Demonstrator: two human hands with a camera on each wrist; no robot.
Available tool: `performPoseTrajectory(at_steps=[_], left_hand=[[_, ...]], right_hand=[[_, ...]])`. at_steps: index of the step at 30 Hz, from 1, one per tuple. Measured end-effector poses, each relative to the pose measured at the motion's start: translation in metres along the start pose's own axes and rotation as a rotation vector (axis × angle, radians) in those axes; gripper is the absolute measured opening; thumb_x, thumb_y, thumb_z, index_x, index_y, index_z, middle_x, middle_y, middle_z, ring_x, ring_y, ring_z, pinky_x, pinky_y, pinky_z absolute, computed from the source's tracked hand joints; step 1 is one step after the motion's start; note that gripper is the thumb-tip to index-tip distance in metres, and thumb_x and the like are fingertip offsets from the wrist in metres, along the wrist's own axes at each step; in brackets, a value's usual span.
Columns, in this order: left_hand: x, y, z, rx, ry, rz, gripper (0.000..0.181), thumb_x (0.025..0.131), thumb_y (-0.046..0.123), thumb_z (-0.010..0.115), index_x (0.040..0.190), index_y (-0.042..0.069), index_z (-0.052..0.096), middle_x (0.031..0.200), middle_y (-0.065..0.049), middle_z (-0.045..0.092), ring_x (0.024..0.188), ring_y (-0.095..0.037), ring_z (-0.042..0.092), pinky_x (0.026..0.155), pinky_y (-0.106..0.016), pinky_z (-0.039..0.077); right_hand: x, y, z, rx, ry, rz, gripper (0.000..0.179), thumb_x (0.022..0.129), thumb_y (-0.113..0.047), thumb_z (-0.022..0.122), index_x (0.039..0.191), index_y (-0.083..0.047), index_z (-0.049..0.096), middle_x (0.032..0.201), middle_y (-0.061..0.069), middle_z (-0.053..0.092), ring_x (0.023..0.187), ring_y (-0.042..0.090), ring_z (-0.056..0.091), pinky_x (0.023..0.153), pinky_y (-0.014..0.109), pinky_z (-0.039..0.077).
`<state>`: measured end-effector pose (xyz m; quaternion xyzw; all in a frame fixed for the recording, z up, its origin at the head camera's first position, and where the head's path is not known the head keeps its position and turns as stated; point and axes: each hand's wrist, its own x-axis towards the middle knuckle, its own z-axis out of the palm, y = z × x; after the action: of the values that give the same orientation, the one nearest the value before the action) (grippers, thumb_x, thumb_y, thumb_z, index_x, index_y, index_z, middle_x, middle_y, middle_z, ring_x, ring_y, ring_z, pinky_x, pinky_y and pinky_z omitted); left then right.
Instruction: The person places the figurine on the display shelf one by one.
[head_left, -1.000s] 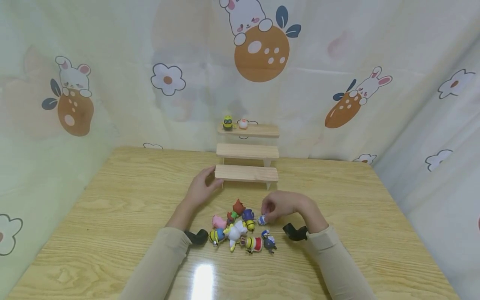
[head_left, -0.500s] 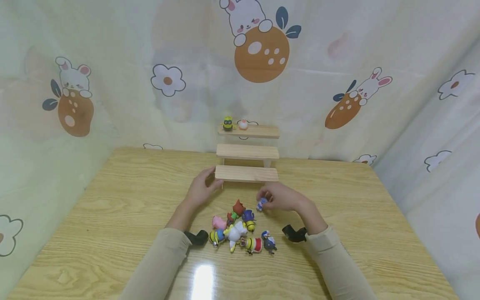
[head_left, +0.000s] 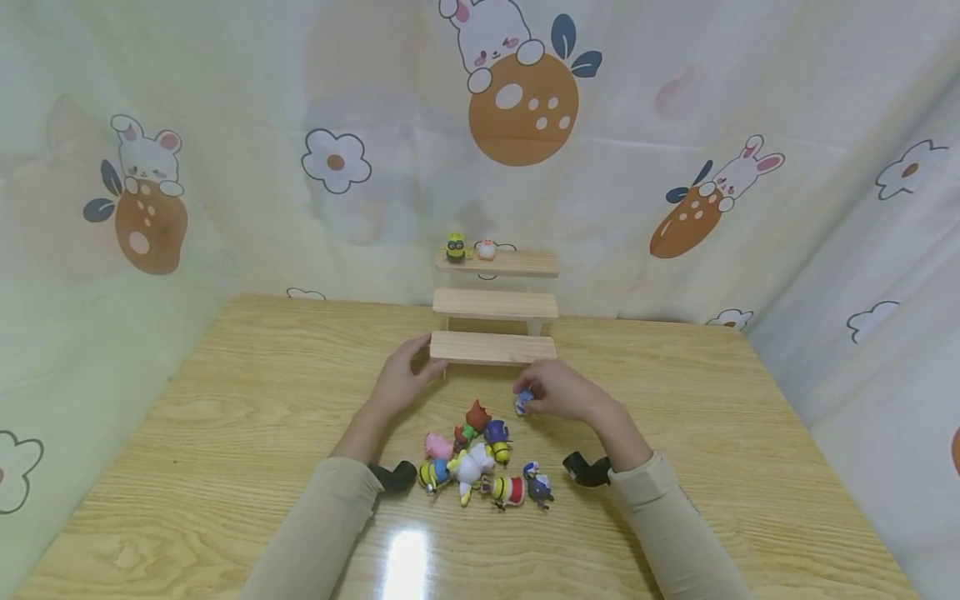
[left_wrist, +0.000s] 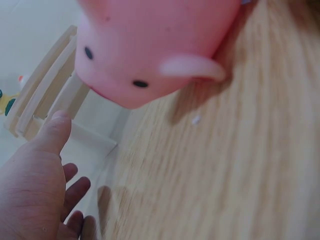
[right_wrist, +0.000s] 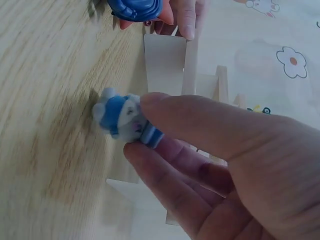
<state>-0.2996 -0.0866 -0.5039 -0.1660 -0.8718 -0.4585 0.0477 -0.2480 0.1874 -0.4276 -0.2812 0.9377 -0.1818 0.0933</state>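
My right hand [head_left: 564,390] pinches a small blue-and-white toy figure [right_wrist: 122,117] between thumb and fingers, low over the table just in front of a three-step wooden display stand [head_left: 493,347]. In the right wrist view the figure is tilted over sideways. My left hand [head_left: 403,379] is at the left end of the stand's lowest step, its fingers loosely extended and its thumb [left_wrist: 56,131] along the front side. Close to the left wrist camera looms a pink pig toy [left_wrist: 155,55].
Several toy figures lie in a cluster between the forearms, among them a white-and-yellow one [head_left: 471,465] and a red-caped one [head_left: 508,489]. A yellow-and-black figure [head_left: 455,247] and a white one [head_left: 487,248] stand on the top step. A patterned curtain [head_left: 405,208] hangs behind.
My right hand has lifted the blue-and-white figure from beside the cluster and moved it away from me, towards the stand. The left hand has stayed in place.
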Motion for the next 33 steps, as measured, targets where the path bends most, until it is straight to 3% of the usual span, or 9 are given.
performPoseTrajectory(at_steps=[7, 16, 23, 33], left_hand=[[0.0003, -0.0008, 0.0001, 0.002, 0.005, 0.006, 0.071, 0.08, 0.054, 0.056, 0.136, 0.014, 0.04, 0.135, -0.006, 0.047, 0.126, -0.022, 0.041, 0.107, -0.039, 0.031], [-0.0002, -0.0006, 0.0003, -0.007, 0.001, 0.0, 0.07, 0.081, 0.054, 0.056, 0.136, 0.015, 0.04, 0.135, -0.005, 0.046, 0.126, -0.023, 0.041, 0.107, -0.041, 0.03], [-0.0003, 0.0003, -0.0005, -0.004, 0.003, 0.0, 0.07, 0.08, 0.055, 0.056, 0.136, 0.016, 0.04, 0.136, -0.004, 0.046, 0.126, -0.022, 0.041, 0.107, -0.04, 0.03], [-0.0004, 0.0003, -0.0011, -0.019, 0.005, 0.012, 0.069, 0.081, 0.05, 0.058, 0.136, 0.013, 0.04, 0.136, -0.007, 0.045, 0.126, -0.024, 0.04, 0.107, -0.04, 0.03]], right_hand=[[-0.0018, -0.0019, -0.0006, -0.016, 0.01, 0.009, 0.021, 0.078, -0.011, 0.068, 0.098, -0.005, 0.067, 0.091, 0.002, 0.064, 0.08, 0.013, 0.061, 0.069, 0.021, 0.051], [-0.0034, -0.0043, -0.0017, -0.03, 0.032, 0.083, 0.025, 0.076, -0.012, 0.071, 0.099, -0.005, 0.067, 0.091, 0.002, 0.067, 0.078, 0.01, 0.062, 0.072, 0.025, 0.052], [-0.0038, -0.0053, -0.0018, -0.075, 0.072, 0.043, 0.023, 0.074, -0.009, 0.072, 0.096, -0.004, 0.068, 0.088, 0.004, 0.069, 0.075, 0.01, 0.062, 0.069, 0.024, 0.052], [-0.0026, -0.0048, -0.0051, -0.066, 0.079, 0.081, 0.019, 0.077, -0.016, 0.071, 0.094, -0.009, 0.07, 0.088, 0.001, 0.07, 0.075, 0.008, 0.063, 0.069, 0.022, 0.052]])
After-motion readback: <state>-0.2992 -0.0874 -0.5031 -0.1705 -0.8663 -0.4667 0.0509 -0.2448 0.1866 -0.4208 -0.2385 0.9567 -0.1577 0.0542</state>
